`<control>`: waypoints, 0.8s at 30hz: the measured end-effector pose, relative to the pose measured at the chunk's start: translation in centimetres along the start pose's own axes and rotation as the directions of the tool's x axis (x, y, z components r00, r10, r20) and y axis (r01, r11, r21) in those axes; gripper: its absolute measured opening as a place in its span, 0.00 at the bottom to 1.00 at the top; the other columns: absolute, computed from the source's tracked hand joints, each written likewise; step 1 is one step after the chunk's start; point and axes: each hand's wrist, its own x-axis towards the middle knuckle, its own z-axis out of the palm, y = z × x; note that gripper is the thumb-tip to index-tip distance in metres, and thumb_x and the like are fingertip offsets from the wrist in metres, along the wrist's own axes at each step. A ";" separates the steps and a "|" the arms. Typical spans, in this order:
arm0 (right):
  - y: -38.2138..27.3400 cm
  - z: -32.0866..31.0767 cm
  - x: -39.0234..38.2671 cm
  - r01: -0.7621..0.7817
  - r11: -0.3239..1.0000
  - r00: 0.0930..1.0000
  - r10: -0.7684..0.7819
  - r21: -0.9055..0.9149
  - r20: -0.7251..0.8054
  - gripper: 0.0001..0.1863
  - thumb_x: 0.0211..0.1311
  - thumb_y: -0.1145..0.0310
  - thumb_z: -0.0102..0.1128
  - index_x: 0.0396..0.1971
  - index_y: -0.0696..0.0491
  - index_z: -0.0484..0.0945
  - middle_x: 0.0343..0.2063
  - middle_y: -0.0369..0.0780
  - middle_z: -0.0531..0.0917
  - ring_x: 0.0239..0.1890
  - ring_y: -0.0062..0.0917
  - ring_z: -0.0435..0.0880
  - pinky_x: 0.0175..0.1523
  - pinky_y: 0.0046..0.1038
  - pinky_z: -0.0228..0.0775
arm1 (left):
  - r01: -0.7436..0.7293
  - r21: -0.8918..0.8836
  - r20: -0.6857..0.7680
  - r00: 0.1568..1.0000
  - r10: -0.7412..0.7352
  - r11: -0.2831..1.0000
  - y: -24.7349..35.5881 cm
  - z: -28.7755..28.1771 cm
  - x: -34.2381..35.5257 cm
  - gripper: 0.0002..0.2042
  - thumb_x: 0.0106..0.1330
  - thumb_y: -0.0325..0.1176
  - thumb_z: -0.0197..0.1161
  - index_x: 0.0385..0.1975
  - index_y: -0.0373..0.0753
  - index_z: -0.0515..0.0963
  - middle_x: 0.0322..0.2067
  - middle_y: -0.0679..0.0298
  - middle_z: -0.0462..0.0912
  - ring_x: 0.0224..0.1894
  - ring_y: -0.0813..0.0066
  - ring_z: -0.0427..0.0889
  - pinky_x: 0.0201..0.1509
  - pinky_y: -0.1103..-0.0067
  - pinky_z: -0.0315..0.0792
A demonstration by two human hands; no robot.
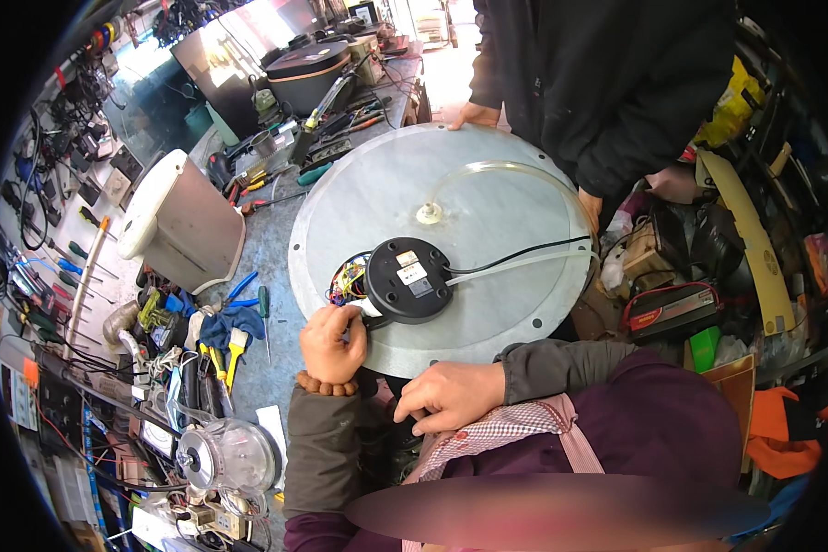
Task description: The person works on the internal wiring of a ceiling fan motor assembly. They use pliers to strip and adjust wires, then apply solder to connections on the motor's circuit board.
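A large round grey metal plate has a white central fitting with a clear curved tube. On it lies a black round device with a cable and a pale tube leading right, beside coloured wires. My left hand is closed at the plate's left front, fingertips on a small white piece at the device. My right hand rests near my body below the plate's front edge, fingers loosely bent and apart, holding nothing.
A person in black stands opposite, both hands at the plate's rim. Left are a cluttered blue bench, white housing, screwdrivers, pliers, brushes and a glass pot. Right are piled boxes, bags and a red-black case.
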 end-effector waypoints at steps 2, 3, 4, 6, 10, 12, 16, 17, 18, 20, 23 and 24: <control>0.0 0.0 0.0 0.000 1.000 1.000 0.000 0.003 0.002 0.16 0.64 0.67 0.70 0.49 0.56 0.83 0.35 0.40 0.85 0.29 0.31 0.84 0.34 0.33 0.75 | 0.004 0.008 0.008 1.000 -0.004 1.000 0.4 0.0 0.0 0.06 0.54 0.20 0.68 0.30 0.39 0.82 0.22 0.58 0.79 0.26 0.56 0.80 0.29 0.67 0.74; 0.0 0.1 0.1 -0.002 1.000 1.000 0.002 0.005 0.000 0.16 0.64 0.67 0.70 0.49 0.55 0.83 0.35 0.40 0.85 0.29 0.31 0.84 0.34 0.33 0.75 | -0.001 0.007 0.005 1.000 0.001 1.000 0.2 0.1 0.1 0.06 0.54 0.20 0.67 0.29 0.39 0.82 0.22 0.58 0.79 0.26 0.55 0.80 0.29 0.66 0.74; 0.1 0.1 0.1 -0.010 1.000 1.000 0.010 -0.002 0.008 0.16 0.64 0.67 0.70 0.49 0.55 0.83 0.35 0.40 0.85 0.29 0.31 0.84 0.34 0.34 0.75 | -0.006 0.006 0.006 1.000 0.006 1.000 0.1 0.2 0.2 0.06 0.53 0.20 0.67 0.29 0.39 0.82 0.22 0.58 0.79 0.26 0.54 0.80 0.29 0.66 0.74; 0.2 -0.1 0.1 -0.026 0.999 0.999 0.026 -0.027 0.025 0.16 0.64 0.67 0.70 0.49 0.55 0.83 0.35 0.40 0.85 0.30 0.31 0.84 0.35 0.34 0.75 | -0.022 0.003 0.000 1.000 0.022 1.000 0.1 0.3 0.4 0.06 0.53 0.20 0.67 0.29 0.39 0.82 0.22 0.58 0.79 0.26 0.54 0.80 0.29 0.66 0.73; -0.1 0.0 0.4 -0.040 0.999 0.998 0.039 0.022 0.039 0.14 0.61 0.67 0.69 0.45 0.56 0.84 0.35 0.43 0.85 0.32 0.36 0.85 0.39 0.37 0.77 | -0.064 0.017 0.004 0.998 0.064 0.998 -0.2 -0.1 0.3 0.06 0.53 0.21 0.68 0.28 0.39 0.81 0.21 0.58 0.78 0.25 0.54 0.80 0.28 0.65 0.72; -0.3 -0.6 0.8 0.005 1.000 1.000 -0.005 -0.007 0.028 0.14 0.60 0.67 0.69 0.43 0.56 0.84 0.35 0.44 0.85 0.34 0.38 0.86 0.41 0.38 0.78 | -0.134 0.039 -0.020 0.991 0.135 0.990 0.5 -0.6 1.3 0.06 0.52 0.21 0.68 0.28 0.38 0.82 0.22 0.57 0.78 0.26 0.53 0.79 0.28 0.64 0.72; 1.2 0.3 0.5 0.100 0.992 0.995 -0.101 -0.073 -0.014 0.15 0.62 0.65 0.69 0.46 0.55 0.84 0.36 0.45 0.85 0.39 0.41 0.86 0.42 0.39 0.79 | -0.175 0.032 0.056 0.983 0.173 0.984 0.5 -0.1 0.8 0.06 0.51 0.20 0.67 0.28 0.37 0.82 0.23 0.56 0.78 0.26 0.52 0.79 0.29 0.64 0.73; 1.2 0.4 0.3 0.079 0.993 0.997 -0.081 -0.086 -0.021 0.14 0.62 0.65 0.69 0.46 0.54 0.84 0.36 0.45 0.84 0.39 0.42 0.86 0.42 0.39 0.79 | -0.182 0.019 0.041 0.983 0.181 0.983 0.1 0.1 0.6 0.06 0.51 0.20 0.67 0.28 0.37 0.82 0.23 0.57 0.77 0.26 0.53 0.79 0.29 0.64 0.73; 0.8 0.6 0.3 0.068 0.994 0.997 -0.070 -0.089 -0.023 0.14 0.62 0.65 0.69 0.45 0.54 0.85 0.35 0.45 0.84 0.39 0.42 0.86 0.42 0.39 0.78 | -0.149 0.032 0.014 0.989 0.149 0.988 0.3 -0.1 0.3 0.06 0.51 0.20 0.67 0.28 0.37 0.82 0.23 0.57 0.78 0.26 0.53 0.79 0.29 0.64 0.73; 0.5 0.8 -0.1 0.034 0.997 0.998 -0.037 -0.068 -0.043 0.13 0.61 0.66 0.69 0.44 0.55 0.85 0.33 0.44 0.84 0.36 0.41 0.85 0.41 0.40 0.78 | 0.013 -0.022 -0.149 0.989 -0.016 1.000 -0.8 0.4 -0.7 0.06 0.57 0.20 0.67 0.32 0.37 0.84 0.27 0.57 0.84 0.28 0.61 0.83 0.32 0.71 0.76; -0.1 3.6 -1.4 0.087 0.996 0.986 -0.083 0.018 -0.145 0.13 0.59 0.71 0.70 0.43 0.57 0.85 0.30 0.43 0.83 0.32 0.40 0.84 0.36 0.38 0.77 | 0.412 -0.284 -0.251 0.840 -0.482 0.866 -1.6 -0.9 -3.8 0.04 0.61 0.23 0.68 0.35 0.34 0.85 0.27 0.67 0.85 0.27 0.78 0.80 0.32 0.79 0.73; -0.8 3.9 -1.7 0.089 0.994 0.985 -0.079 0.061 -0.155 0.12 0.58 0.73 0.70 0.43 0.57 0.85 0.29 0.43 0.83 0.31 0.40 0.84 0.35 0.37 0.77 | 0.523 -0.332 -0.224 0.765 -0.604 0.785 -1.5 -2.4 -4.9 0.05 0.62 0.24 0.68 0.36 0.34 0.85 0.27 0.68 0.85 0.27 0.80 0.79 0.32 0.81 0.72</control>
